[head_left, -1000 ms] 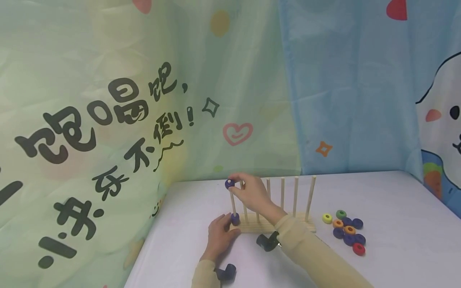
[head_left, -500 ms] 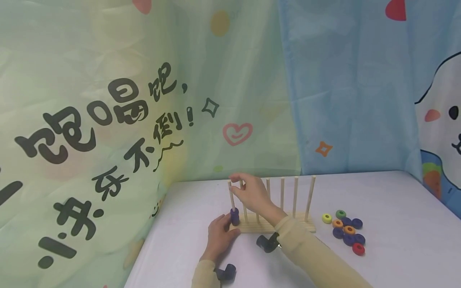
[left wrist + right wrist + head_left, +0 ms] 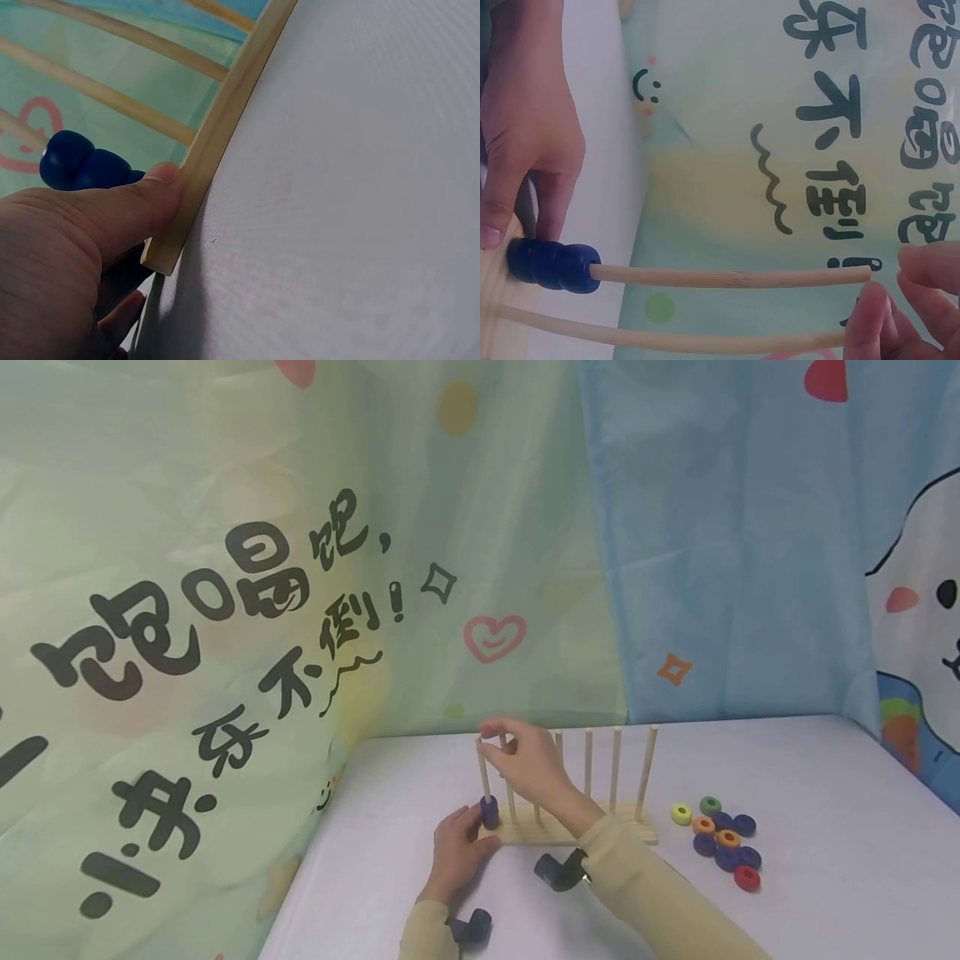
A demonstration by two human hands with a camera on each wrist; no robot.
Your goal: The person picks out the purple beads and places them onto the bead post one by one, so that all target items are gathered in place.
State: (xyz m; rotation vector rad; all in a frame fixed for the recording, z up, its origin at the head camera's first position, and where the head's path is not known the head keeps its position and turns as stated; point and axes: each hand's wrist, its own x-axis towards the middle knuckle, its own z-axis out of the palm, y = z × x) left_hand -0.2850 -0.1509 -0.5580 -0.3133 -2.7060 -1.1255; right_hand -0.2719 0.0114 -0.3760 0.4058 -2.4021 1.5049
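Note:
A wooden rack (image 3: 592, 837) with several upright pegs stands on the white table (image 3: 817, 793). Dark blue rings (image 3: 490, 812) sit stacked at the foot of its leftmost peg (image 3: 482, 768), and show again as blue rings (image 3: 551, 264) (image 3: 79, 161) in both wrist views. My left hand (image 3: 476, 831) holds the rack's left end, thumb (image 3: 150, 196) pressed against the base edge (image 3: 225, 120). My right hand (image 3: 495, 739) hovers at the tops of the left pegs, fingertips (image 3: 926, 264) loosely curled beside the peg tip (image 3: 862, 273), holding nothing.
Several loose rings (image 3: 720, 842) in blue, orange, yellow, green and red lie to the right of the rack. Printed curtains (image 3: 300, 568) hang close behind and left of the table. Bare tabletop spreads to the right and front.
The blue ring that my right hand held at the top of the leftmost peg has slid down onto the blue ring at its foot. The right hand stays near the peg tops.

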